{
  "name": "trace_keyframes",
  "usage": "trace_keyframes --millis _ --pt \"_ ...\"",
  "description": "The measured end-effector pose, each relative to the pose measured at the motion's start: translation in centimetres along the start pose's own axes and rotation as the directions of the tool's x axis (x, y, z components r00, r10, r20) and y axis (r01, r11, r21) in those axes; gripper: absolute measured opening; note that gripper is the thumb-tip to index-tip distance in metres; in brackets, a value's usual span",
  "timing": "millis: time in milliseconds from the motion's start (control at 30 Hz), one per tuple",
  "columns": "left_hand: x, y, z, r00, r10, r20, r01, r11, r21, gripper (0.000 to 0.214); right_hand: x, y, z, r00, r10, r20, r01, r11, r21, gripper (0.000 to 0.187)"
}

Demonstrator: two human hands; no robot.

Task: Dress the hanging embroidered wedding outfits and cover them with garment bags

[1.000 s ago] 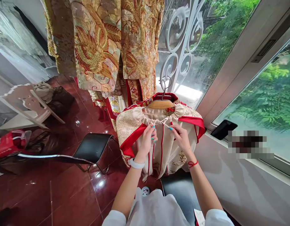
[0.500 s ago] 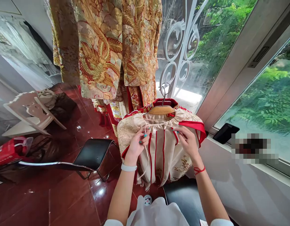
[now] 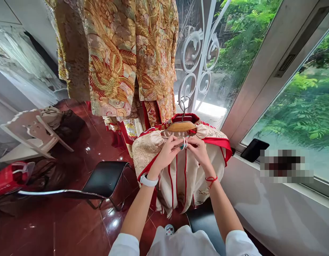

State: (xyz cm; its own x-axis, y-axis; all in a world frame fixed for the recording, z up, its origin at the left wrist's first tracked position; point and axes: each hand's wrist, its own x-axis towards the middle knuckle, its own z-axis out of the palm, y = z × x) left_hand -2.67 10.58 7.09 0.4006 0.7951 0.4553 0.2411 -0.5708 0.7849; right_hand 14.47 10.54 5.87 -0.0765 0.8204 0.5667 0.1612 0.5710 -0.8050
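Head cam, the only view: the cream-and-red garment (image 3: 180, 167) hangs mid-frame on a wooden hanger (image 3: 181, 126), long axis running straight down. Both hands meet at its gathered neckline just under the hanger. The left hand (image 3: 168, 151) and the right hand (image 3: 197, 149) are pinching its thin drawstring (image 3: 184, 142), fingertips nearly touching, equally close. No containers nearby; a black stool (image 3: 105, 174) sits lower left.
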Motion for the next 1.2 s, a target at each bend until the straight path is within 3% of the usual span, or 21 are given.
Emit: trace_keyframes --millis 100,267,467,667,833,1000,1100,1167,1200 --pt "0.2 -0.1 -0.6 0.999 -0.016 0.036 0.016 1.000 0.007 0.044 0.1 -0.2 -1.3 0.996 0.045 0.083 -0.047 0.999 0.024 0.034" --pt "0.5 0.0 0.0 0.998 0.033 0.048 -0.038 0.992 0.124 0.047 0.1 -0.2 -1.0 0.988 0.040 0.150 -0.047 0.998 0.046 0.038" --pt "0.3 -0.4 0.6 0.990 0.136 -0.042 -0.119 0.956 0.268 0.030 -0.4 0.0 -1.5 0.990 0.036 0.137 -0.027 0.997 -0.067 0.037" --pt "0.2 -1.1 1.0 0.949 0.298 -0.107 -0.206 0.836 0.508 0.014 -0.9 0.0 -0.9 0.998 -0.054 -0.028 0.047 0.980 -0.194 0.025" --pt "-0.4 -1.6 0.3 0.954 0.285 -0.096 -0.195 0.829 0.524 0.020 -1.4 -0.1 -1.8 0.970 -0.140 -0.197 0.073 0.947 -0.314 0.022" --pt "-2.3 -2.6 -1.2 0.975 0.216 -0.057 -0.165 0.867 0.469 0.025 -2.2 1.0 -4.3 0.933 -0.146 -0.329 0.000 0.914 -0.406 0.022" --pt "-2.7 -2.7 -0.6 0.975 0.127 -0.182 -0.072 0.957 0.281 0.018 -3.2 1.2 -3.8 0.957 0.019 -0.290 -0.063 0.987 -0.145 0.024" --pt "-2.7 -2.7 0.4 0.971 0.019 -0.240 -0.026 0.999 -0.025 0.016 -3.7 0.9 -2.8 0.966 0.176 -0.187 -0.156 0.981 0.120 0.036" --pt "-2.6 -2.7 0.8 0.973 -0.042 -0.228 -0.005 0.980 -0.201 0.020 -3.8 0.7 -2.3 0.962 0.243 -0.121 -0.214 0.954 0.211 0.041"
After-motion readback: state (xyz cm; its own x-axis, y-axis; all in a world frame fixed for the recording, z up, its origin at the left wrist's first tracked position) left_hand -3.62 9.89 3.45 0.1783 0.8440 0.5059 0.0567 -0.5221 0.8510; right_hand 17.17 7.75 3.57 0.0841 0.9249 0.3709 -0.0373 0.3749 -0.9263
